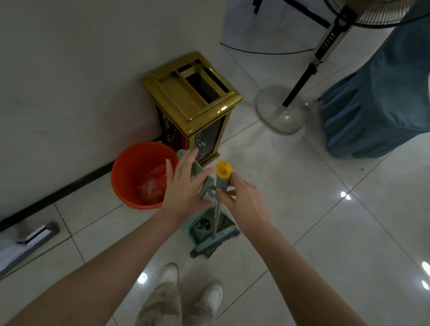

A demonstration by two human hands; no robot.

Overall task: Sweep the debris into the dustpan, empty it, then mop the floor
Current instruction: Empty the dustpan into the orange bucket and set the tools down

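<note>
Centrally, broom handle pinched by right hand, left hand spread alongside

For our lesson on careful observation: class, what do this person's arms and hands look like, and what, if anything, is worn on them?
The left forearm and right forearm are bare right to the picture's edge; no sleeves show. The left hand and right hand wear no gloves, and no watch, bracelet or ring can be seen.

Your arms reach forward. Your left hand is spread, fingers straight. Beside it, your right hand pinches a handle.
</note>
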